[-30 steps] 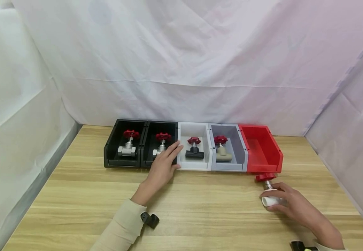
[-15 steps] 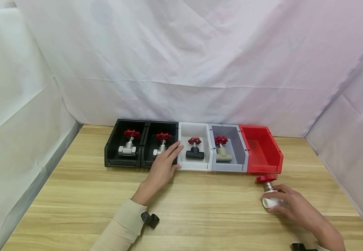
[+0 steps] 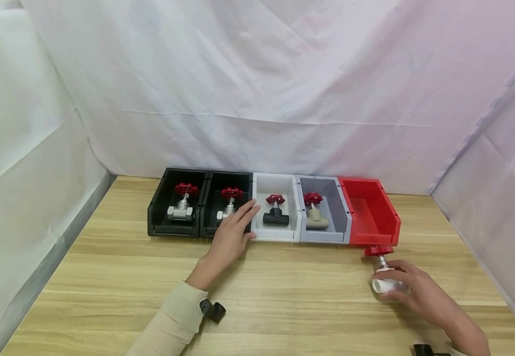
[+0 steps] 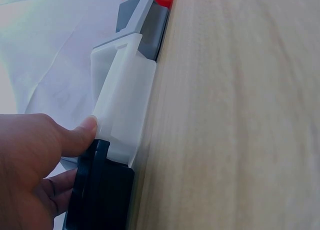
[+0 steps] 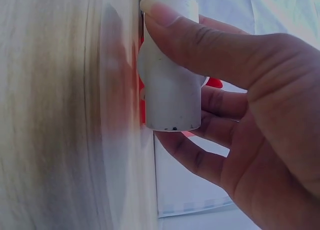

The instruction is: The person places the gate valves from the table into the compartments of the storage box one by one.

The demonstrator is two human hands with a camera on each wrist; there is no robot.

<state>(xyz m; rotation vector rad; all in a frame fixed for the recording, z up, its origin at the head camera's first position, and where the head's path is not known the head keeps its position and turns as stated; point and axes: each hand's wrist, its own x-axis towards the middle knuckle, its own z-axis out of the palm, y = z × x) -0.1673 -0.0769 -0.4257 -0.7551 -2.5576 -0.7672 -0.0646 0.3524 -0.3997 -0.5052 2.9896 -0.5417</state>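
My right hand (image 3: pixel 426 291) grips a white plastic valve (image 3: pixel 384 286) by its pipe body, just in front of the red bin (image 3: pixel 370 212). Its red handwheel (image 3: pixel 378 250) points toward that bin and overlaps the front edge. In the right wrist view, the thumb lies along the white body (image 5: pixel 172 100) and the fingers are behind it. My left hand (image 3: pixel 228 240) rests with extended fingers across the front of the second black bin (image 3: pixel 213 231) and the edge of the white bin (image 3: pixel 277 236). The left wrist view has its thumb (image 4: pixel 82 135) on the rim where they meet.
Metal valves with red handwheels (image 3: pixel 181 210) (image 3: pixel 227 211) lie in the two black bins. A black valve (image 3: pixel 276 215) sits in the white bin and a beige valve (image 3: pixel 316 217) in the grey bin (image 3: pixel 337 210). White cloth (image 3: pixel 257 89) hangs behind the wooden table (image 3: pixel 284 301).
The white valve and my right hand have shifted very slightly beside the red bin's front edge. My left hand stays in place on the bins.
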